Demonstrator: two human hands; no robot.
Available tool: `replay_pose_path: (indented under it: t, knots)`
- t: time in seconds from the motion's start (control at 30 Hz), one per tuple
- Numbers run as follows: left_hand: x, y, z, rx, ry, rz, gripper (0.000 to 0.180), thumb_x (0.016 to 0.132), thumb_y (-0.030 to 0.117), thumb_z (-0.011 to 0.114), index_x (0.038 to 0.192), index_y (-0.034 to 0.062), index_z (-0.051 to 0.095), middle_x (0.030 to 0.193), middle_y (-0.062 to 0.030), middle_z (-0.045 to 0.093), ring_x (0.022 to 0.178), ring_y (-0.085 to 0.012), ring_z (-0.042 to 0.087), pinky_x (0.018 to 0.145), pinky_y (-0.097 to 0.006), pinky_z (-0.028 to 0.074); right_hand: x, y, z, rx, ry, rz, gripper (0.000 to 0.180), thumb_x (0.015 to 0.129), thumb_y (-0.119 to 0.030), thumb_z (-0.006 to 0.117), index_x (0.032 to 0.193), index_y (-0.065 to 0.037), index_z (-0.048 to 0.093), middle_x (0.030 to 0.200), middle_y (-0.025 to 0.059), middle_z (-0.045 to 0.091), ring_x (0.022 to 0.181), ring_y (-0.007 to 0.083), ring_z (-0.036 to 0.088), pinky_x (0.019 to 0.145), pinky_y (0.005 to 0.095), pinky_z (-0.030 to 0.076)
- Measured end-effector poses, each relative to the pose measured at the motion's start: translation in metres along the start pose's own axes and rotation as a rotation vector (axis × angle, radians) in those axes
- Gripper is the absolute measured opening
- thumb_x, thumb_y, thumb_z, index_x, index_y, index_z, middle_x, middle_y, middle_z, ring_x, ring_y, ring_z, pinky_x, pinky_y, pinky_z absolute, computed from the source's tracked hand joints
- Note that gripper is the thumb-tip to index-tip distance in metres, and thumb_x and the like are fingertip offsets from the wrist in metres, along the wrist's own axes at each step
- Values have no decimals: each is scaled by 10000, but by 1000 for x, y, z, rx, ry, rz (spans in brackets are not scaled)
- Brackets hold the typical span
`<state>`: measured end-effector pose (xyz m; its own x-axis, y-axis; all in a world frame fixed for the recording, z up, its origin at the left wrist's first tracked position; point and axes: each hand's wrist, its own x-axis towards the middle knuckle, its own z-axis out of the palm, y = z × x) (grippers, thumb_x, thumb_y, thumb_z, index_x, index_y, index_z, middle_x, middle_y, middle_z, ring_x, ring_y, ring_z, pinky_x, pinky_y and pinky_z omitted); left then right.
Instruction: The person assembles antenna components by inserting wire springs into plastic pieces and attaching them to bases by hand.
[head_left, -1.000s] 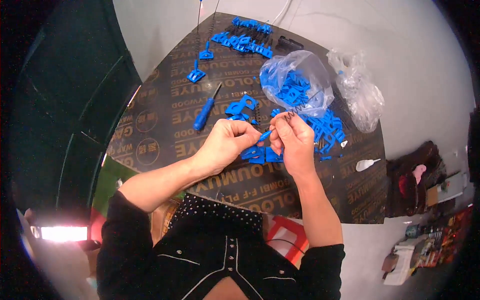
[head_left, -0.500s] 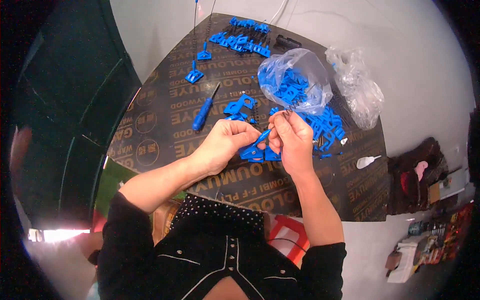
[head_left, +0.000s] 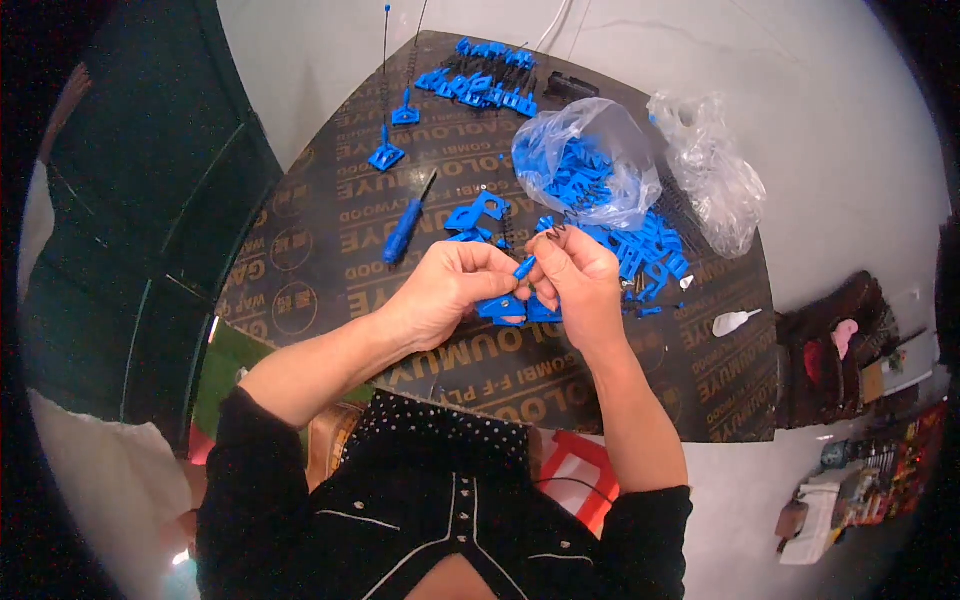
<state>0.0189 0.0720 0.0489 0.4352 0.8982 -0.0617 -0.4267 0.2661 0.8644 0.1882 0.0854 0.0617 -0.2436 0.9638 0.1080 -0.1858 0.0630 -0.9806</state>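
Over the near middle of the table, both my hands meet at a small tapered blue plastic piece [head_left: 524, 268]. My left hand [head_left: 450, 292] pinches it between thumb and fingers. My right hand [head_left: 585, 290] is closed at its other end, with a dark coil spring [head_left: 558, 231] sticking up from the thumb and fingertips. How piece and spring meet is hidden by my fingers. Flat blue plastic parts [head_left: 500, 309] lie beneath my hands. More blue pieces [head_left: 478, 212] rest just beyond my left hand.
A blue-handled screwdriver [head_left: 403, 232] lies left. Two blue bases with thin rods [head_left: 386, 156] stand behind it. Rows of blue-and-black assemblies [head_left: 480, 88] lie at the back. A clear bag [head_left: 640, 165] spills blue parts [head_left: 650, 250] rightward, near a white nozzle bottle [head_left: 735, 322].
My fingers have drawn closer together over the blue piece, so less of it shows. The spring has shifted slightly left with my right hand. Pale cloth has appeared at the lower left.
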Motion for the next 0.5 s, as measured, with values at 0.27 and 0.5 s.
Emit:
replay_pose_path:
  t: [0.27, 0.5]
  knots:
    - [-1, 0, 2, 126, 66, 89, 106, 821, 27, 619, 907, -36, 627, 838, -70, 650, 722, -94, 596, 664, -232, 496, 1, 0, -4, -80, -35, -28, 136, 893, -148, 565, 888, -13, 577, 647, 44, 613, 489, 24, 439, 436, 177, 322]
    - [0, -2, 0, 132, 54, 117, 110, 828, 30, 612, 912, -40, 624, 839, -69, 648, 729, -93, 598, 669, -229, 496, 0, 0, -4, -58, -55, -42, 128, 898, -135, 547, 903, -10, 574, 661, 45, 612, 498, 27, 438, 443, 178, 329]
